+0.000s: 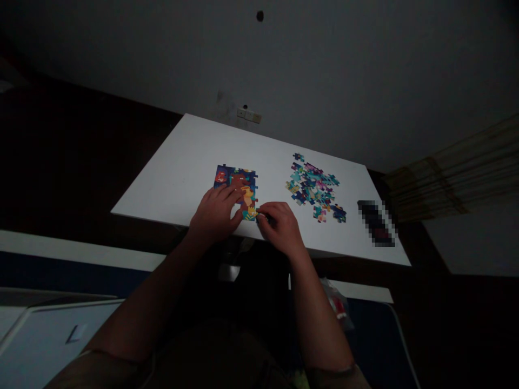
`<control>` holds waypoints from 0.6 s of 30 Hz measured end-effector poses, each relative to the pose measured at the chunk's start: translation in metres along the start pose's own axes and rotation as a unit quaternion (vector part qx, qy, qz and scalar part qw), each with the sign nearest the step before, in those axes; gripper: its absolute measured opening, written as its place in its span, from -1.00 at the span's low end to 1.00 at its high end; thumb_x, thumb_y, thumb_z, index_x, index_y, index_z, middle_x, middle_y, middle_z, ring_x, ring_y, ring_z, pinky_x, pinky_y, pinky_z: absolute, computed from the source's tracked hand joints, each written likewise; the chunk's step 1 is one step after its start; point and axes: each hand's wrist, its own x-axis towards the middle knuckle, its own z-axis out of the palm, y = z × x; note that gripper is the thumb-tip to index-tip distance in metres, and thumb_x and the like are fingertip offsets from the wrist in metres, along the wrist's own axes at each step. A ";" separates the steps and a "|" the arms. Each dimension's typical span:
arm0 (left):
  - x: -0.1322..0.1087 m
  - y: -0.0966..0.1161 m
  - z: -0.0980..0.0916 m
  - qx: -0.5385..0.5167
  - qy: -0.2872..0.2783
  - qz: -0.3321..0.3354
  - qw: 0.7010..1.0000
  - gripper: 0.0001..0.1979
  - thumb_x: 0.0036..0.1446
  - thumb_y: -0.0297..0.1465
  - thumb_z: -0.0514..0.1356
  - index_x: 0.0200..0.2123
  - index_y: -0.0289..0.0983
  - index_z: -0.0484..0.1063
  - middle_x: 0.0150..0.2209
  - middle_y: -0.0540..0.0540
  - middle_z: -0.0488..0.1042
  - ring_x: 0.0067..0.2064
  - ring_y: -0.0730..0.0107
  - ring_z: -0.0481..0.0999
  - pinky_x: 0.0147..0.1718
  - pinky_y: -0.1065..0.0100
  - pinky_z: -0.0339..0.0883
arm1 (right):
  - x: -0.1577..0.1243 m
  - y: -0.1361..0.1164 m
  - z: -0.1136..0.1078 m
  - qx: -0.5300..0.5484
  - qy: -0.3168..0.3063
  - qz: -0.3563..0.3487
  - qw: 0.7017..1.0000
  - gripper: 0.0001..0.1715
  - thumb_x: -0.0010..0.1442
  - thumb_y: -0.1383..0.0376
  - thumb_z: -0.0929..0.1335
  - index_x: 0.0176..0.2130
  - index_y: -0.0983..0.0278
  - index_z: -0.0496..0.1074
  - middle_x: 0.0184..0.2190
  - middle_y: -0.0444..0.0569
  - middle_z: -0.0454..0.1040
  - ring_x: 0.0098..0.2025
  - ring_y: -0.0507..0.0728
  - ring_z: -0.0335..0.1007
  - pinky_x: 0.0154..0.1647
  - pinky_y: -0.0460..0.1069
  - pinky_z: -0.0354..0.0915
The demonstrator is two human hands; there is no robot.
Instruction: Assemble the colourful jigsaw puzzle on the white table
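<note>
A partly joined jigsaw puzzle with brown, yellow and blue figures lies near the front edge of the white table. My left hand rests flat across its lower left part, fingers spread and covering some of the picture. At the puzzle's lower right corner, my right hand has its thumb and fingers pinched together. A small puzzle piece seems to be between those fingertips, touching the joined edge, mostly hidden. Farther right lies a heap of loose puzzle pieces, mainly teal, purple and yellow.
The white table ends close to my forearms. A dark pixelated object lies at its right end. Behind stands a grey wall with a socket strip. Below the table are a plastic bag and dark blue seats.
</note>
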 end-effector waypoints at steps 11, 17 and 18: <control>0.002 0.005 -0.007 0.003 -0.015 0.000 1.000 -0.43 0.62 -0.29 0.33 0.60 -0.06 0.65 0.69 -0.25 0.63 0.65 -0.28 0.62 0.66 -0.41 0.49 | 0.000 0.000 0.000 -0.006 0.000 -0.006 1.000 -0.80 0.65 0.18 0.52 0.09 -0.07 0.84 0.12 0.06 0.90 0.25 0.45 0.79 0.38 0.45 0.69; 0.003 0.005 -0.008 0.001 -0.027 -0.005 1.000 -0.45 0.64 -0.28 0.32 0.60 -0.07 0.65 0.70 -0.24 0.62 0.67 -0.25 0.60 0.69 -0.36 0.45 | -0.001 0.002 0.003 -0.008 0.013 -0.014 1.000 -0.80 0.65 0.18 0.52 0.09 0.06 0.84 0.09 0.08 0.90 0.24 0.41 0.80 0.37 0.39 0.70; 0.003 0.005 -0.008 0.001 -0.030 -0.006 1.000 -0.45 0.64 -0.27 0.32 0.60 -0.08 0.65 0.70 -0.26 0.61 0.67 -0.26 0.60 0.70 -0.36 0.44 | -0.001 0.002 0.002 -0.009 0.012 -0.014 1.000 -0.80 0.66 0.18 0.52 0.09 0.05 0.84 0.10 0.07 0.90 0.24 0.41 0.80 0.37 0.39 0.70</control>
